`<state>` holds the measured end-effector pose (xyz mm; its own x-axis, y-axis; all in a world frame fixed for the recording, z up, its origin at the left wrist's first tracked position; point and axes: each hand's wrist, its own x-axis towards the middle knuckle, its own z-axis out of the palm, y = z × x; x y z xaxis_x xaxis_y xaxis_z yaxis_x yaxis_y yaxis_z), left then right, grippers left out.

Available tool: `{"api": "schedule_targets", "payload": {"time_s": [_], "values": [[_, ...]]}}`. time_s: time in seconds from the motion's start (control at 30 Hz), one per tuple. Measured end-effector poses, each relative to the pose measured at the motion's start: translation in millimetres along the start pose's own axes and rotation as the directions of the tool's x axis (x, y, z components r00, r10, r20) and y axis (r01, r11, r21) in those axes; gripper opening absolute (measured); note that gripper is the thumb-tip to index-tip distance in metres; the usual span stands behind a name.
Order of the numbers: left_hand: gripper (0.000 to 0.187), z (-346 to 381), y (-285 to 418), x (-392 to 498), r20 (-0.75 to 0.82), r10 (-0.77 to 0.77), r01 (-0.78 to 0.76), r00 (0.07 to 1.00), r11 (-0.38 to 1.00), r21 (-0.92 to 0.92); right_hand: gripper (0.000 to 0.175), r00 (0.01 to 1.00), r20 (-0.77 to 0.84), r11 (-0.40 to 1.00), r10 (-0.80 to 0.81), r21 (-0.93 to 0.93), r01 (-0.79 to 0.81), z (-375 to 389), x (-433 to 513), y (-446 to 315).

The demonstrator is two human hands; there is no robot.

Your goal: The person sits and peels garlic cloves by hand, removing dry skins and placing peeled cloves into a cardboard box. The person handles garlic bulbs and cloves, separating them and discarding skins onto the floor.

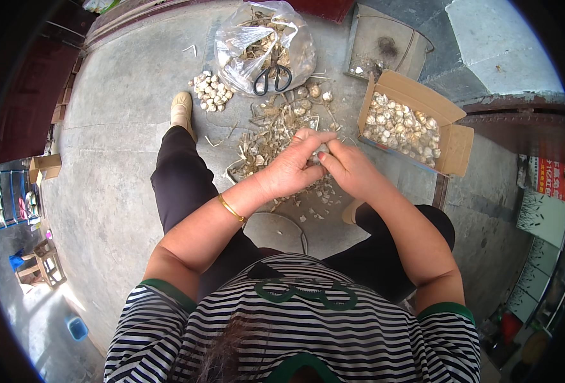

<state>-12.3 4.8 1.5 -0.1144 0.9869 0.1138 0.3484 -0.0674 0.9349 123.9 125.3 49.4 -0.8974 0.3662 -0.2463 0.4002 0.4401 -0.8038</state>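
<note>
My left hand (295,165) and my right hand (352,168) meet in front of me, above a heap of dry garlic skins and stalks (268,129). Between their fingers is a pale garlic bulb (318,152), mostly hidden by the fingers. Both hands grip it, the right thumb pressed against its side. Beyond the heap lie a few loose garlic bulbs (314,91) on the concrete floor. To the right, an open cardboard box (455,148) holds many trimmed garlic bulbs (402,122).
A clear plastic bag (229,79) of untrimmed garlic stands ahead, with black-handled scissors (272,79) on top. Left of it is a pile of small garlic pieces (211,92). A metal dustpan (383,28) lies behind the box. My shoe (181,110) rests at the left.
</note>
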Motion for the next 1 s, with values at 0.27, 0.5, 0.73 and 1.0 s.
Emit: {"api": "schedule_targets", "payload": {"time_s": [0.27, 0.5, 0.73, 1.0], "values": [[0.064, 0, 4, 0, -0.064, -0.113, 0.104, 0.991, 0.986, -0.134, 0.024, 0.998, 0.052, 0.996, -0.046, 0.079, 0.042, 4, 0, 11], [0.054, -4, 7, 2, -0.060, -0.187, 0.182, 0.981, 0.980, -0.078, 0.020, 0.996, -0.003, 0.995, -0.086, 0.052, 0.086, 5, 0, 9], [0.060, 0, 5, -2, -0.067, -0.036, 0.036, 0.997, 0.999, -0.002, 0.028, 0.996, 0.049, 0.995, -0.069, -0.075, 0.073, 7, 0, 8], [0.060, -4, 9, -1, -0.020, -0.066, 0.065, 0.998, 0.997, -0.052, 0.026, 0.991, 0.084, 0.993, -0.101, -0.045, 0.105, -2, -2, 6]]}}
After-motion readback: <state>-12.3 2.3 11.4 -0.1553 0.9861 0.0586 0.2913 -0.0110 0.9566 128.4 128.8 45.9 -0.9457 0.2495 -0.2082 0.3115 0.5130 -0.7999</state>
